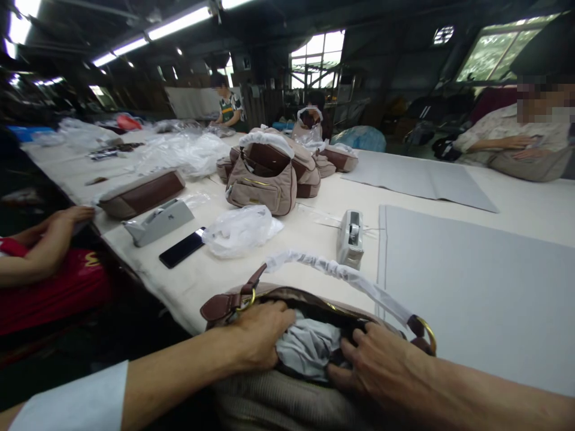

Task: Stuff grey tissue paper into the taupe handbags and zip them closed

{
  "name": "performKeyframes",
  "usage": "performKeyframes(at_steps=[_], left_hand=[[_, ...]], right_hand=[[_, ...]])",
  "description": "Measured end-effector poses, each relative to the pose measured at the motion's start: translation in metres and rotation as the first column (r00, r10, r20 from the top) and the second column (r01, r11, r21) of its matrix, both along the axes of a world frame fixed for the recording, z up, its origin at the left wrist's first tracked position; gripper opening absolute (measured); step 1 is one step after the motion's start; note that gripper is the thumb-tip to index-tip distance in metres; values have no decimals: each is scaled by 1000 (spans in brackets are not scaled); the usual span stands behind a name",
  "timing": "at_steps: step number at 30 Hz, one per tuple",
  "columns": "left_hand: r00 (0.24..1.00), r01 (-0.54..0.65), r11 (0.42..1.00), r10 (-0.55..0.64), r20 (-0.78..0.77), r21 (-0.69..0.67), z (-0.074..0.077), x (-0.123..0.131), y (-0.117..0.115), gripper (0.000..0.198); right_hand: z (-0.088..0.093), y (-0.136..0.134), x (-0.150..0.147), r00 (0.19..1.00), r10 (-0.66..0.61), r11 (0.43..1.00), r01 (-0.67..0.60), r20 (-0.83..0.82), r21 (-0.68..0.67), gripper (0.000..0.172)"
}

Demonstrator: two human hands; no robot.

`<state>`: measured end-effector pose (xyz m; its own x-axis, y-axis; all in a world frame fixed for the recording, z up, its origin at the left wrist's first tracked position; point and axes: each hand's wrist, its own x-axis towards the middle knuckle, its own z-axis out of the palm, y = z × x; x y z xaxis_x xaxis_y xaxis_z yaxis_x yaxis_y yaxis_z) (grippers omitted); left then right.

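A taupe handbag [251, 389] with brown leather trim stands at the table's near edge, its zipped top open. Its handle [332, 269] is wrapped in white plastic and arches over the far side. Crumpled grey stuffing [309, 347], paper or cloth, shows in the opening. My left hand [260, 332] reaches into the left part of the mouth, against the stuffing; its fingers are mostly hidden. At the right part of the mouth is my right hand [371, 356], thumb and bent fingers apart beside the stuffing, with nothing visibly gripped.
Beyond lie crumpled plastic [242, 230], a phone [182, 247], a tape dispenser [159, 221] and another dispenser [350, 239]. Finished-looking handbags [263, 188] cluster mid-table. Grey sheets [476, 287] cover the right side. One person's arm [49, 236] is at left; another person [516, 134] handles a bag at right.
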<state>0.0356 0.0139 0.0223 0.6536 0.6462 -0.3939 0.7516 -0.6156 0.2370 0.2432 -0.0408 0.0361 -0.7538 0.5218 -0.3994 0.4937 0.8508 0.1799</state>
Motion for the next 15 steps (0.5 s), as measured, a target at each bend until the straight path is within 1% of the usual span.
performKeyframes(at_steps=[2, 3, 4, 5, 7, 8, 9, 11, 13, 14, 15], left_hand=[[996, 21, 999, -17, 88, -45, 11, -3, -1, 24], [995, 29, 996, -21, 102, -79, 17, -5, -2, 21], [996, 38, 992, -27, 86, -121, 24, -8, -3, 22], [998, 46, 986, -38, 55, -160, 30, -12, -3, 28], [998, 60, 974, -58, 13, -217, 34, -18, -1, 38], [999, 52, 975, -51, 11, -214, 32, -20, 0, 40], [999, 32, 982, -31, 6, -185, 27, -21, 1, 41], [998, -18, 996, 12, -68, -83, 9, -18, 2, 41], [982, -41, 999, 45, -181, 27, -10, -13, 1, 38], [978, -42, 997, 55, -203, 68, -16, -10, -1, 36], [980, -45, 994, 64, -189, 102, -19, -9, -4, 34]], right_hand=[[0, 1, -4, 981, -12, 996, 29, 192, -84, 40], [1, 2, -7, 963, -2, 990, 40, 268, -136, 49], [3, 4, -9, 951, 7, 982, 51, 310, -179, 55], [5, 7, -12, 944, 8, 976, 65, 331, -210, 57], [9, 11, -16, 938, -14, 964, 105, 347, -245, 55], [10, 13, -18, 939, -34, 961, 125, 343, -248, 52], [10, 14, -21, 942, -47, 959, 136, 333, -250, 51], [7, 13, -24, 950, -33, 963, 113, 312, -243, 52], [1, 8, -26, 952, -30, 974, 96, 306, -206, 51], [-1, 5, -25, 953, -36, 979, 94, 300, -182, 50], [-3, 3, -24, 960, -39, 987, 81, 279, -141, 47]])
